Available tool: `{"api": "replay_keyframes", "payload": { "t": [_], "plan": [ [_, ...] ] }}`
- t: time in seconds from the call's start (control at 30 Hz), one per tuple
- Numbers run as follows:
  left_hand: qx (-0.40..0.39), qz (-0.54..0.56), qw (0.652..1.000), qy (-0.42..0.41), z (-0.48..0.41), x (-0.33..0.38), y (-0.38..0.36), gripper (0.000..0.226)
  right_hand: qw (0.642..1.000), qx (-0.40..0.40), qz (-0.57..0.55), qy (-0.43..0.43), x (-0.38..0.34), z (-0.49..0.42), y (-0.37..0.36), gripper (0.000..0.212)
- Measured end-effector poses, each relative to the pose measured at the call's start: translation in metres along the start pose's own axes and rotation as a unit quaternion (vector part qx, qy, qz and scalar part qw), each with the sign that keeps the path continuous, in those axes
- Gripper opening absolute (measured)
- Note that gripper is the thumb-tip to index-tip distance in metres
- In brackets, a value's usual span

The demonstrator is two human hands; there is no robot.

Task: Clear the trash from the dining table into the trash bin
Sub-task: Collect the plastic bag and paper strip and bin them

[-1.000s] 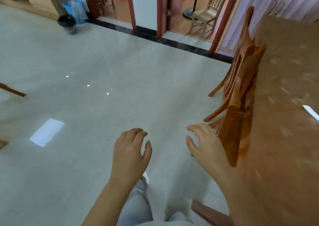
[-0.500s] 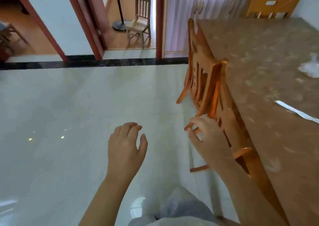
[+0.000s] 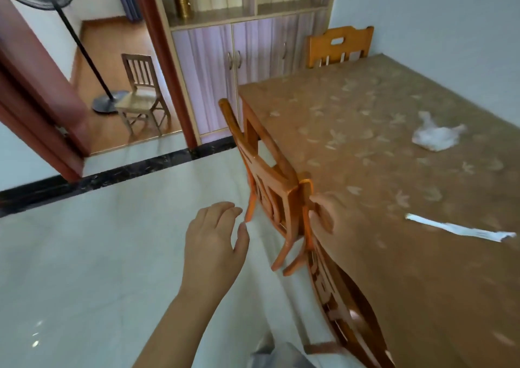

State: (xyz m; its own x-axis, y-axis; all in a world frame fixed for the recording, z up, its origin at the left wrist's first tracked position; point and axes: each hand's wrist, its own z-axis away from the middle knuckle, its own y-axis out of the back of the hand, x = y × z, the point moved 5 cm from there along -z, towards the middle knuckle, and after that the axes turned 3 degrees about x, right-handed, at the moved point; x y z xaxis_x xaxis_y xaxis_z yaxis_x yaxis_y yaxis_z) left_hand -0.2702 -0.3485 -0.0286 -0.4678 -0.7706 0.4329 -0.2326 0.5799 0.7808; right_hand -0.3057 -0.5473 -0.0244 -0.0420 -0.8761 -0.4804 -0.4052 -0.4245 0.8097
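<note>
The dining table [image 3: 351, 131] has a brown patterned cloth and fills the right side. On it lie a crumpled white tissue [image 3: 433, 137] far right and a long white paper strip [image 3: 455, 228] nearer to me. My left hand [image 3: 213, 241] hangs over the floor, left of the chairs, with its fingers apart and nothing in it. My right hand [image 3: 323, 213] is at the table's left edge beside a chair back, fingers loosely curled and holding nothing. Its arm blends with the cloth. No trash bin is in view.
Two orange wooden chairs [image 3: 270, 176] are tucked against the table's left side, and another chair [image 3: 340, 47] stands at its far end. A cabinet [image 3: 239, 58] is behind. A fan stand [image 3: 84, 49] and a small chair [image 3: 140, 92] stand in the doorway.
The view has swung right: the black bin at far left has gone out of sight and the table top with its trash has come in. My right hand has reached the table edge.
</note>
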Motion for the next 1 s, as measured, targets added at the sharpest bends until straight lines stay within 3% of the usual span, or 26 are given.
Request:
{"api": "replay_keyframes", "payload": {
  "t": [0.17, 0.4, 0.8, 1.0],
  "plan": [
    [-0.045, 0.023, 0.998, -0.044, -0.057, 0.011, -0.053, 0.020, 0.995, 0.027, 0.024, -0.097, 0.046, -0.030, -0.002, 0.023],
    [-0.151, 0.106, 0.973, -0.140, -0.146, 0.025, -0.130, 0.030, 0.966, 0.087, 0.082, -0.230, 0.103, -0.055, -0.011, 0.023],
    [-0.236, 0.194, 0.879, -0.367, -0.255, 0.085, -0.237, 0.021, 0.831, 0.196, 0.171, -0.491, 0.166, -0.061, 0.010, 0.023],
    [-0.267, 0.196, 0.852, -0.407, -0.259, 0.123, -0.281, 0.027, 0.748, 0.234, 0.098, -0.613, 0.239, -0.030, 0.014, 0.027]
  ]
}}
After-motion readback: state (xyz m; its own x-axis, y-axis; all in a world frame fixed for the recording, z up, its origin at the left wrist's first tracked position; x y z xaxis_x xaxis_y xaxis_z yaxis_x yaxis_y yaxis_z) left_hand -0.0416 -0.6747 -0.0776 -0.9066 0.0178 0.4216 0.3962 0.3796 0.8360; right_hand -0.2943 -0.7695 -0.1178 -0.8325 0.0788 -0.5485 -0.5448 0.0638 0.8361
